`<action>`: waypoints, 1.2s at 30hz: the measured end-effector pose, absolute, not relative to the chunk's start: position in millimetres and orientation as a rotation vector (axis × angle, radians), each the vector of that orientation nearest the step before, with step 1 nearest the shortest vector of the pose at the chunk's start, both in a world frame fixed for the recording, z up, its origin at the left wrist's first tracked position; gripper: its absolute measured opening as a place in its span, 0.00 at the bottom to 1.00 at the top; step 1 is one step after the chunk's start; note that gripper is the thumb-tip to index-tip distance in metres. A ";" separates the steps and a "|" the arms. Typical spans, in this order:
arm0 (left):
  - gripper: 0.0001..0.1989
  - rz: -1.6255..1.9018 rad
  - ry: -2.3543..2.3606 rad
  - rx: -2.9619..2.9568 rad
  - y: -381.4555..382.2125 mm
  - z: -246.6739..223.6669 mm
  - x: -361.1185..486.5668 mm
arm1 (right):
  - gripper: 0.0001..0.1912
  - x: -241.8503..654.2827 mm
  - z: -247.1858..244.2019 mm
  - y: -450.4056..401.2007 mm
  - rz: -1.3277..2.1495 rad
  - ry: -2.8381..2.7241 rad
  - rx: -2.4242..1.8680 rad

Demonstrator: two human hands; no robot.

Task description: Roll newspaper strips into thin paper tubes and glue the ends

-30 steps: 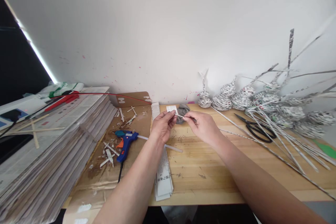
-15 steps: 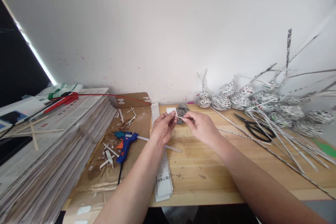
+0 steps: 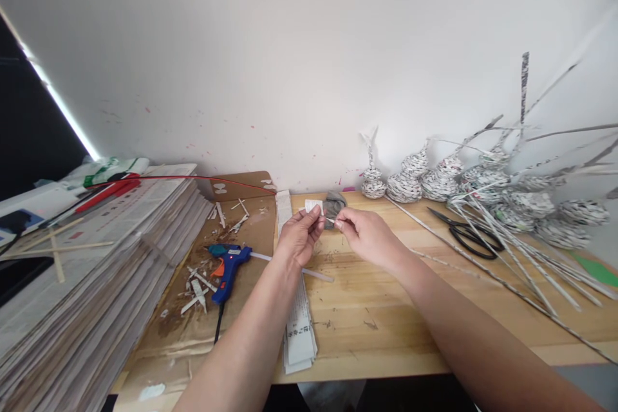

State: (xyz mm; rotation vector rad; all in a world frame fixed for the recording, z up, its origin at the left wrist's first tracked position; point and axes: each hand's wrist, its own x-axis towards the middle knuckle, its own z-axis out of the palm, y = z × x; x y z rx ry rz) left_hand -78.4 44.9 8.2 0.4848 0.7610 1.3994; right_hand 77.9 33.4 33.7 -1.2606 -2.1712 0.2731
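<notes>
Above the middle of the wooden table, my left hand (image 3: 302, 237) pinches a printed newspaper strip (image 3: 313, 207) between thumb and fingers. My right hand (image 3: 367, 237) is closed on the other end of it, where the paper looks rolled into a thin tube (image 3: 329, 219) spanning the small gap between my hands. The fingertips partly cover the paper. Just behind them lies a crumpled grey cloth (image 3: 334, 205). Beneath my left wrist runs a stack of cut newspaper strips (image 3: 300, 335), with some of it hidden by my forearm.
A blue glue gun (image 3: 230, 273) with a glue stick lies on stained cardboard (image 3: 193, 328) among paper scraps. At far left rises a tall newspaper stack (image 3: 145, 257). Black scissors (image 3: 470, 238), loose paper tubes (image 3: 541, 273) and several woven paper gourds (image 3: 404, 183) occupy the right side.
My right hand has shifted slightly down and left, and the tube between my hands tilts a little differently. Both hands keep their pinch. The whole view has moved slightly.
</notes>
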 end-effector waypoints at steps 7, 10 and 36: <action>0.05 1.394 0.761 0.480 44.6 8.3 -78.5 | 0.04 76.1 31.7 33.0 0.208 -2.144 -1.183; 0.05 1.376 0.767 0.480 43.5 9.6 -78.4 | 0.09 76.1 32.6 32.6 0.219 -2.167 -1.215; 0.03 1.401 0.786 0.449 45.4 9.4 -77.7 | 0.09 74.2 29.9 32.7 0.204 -2.174 -1.293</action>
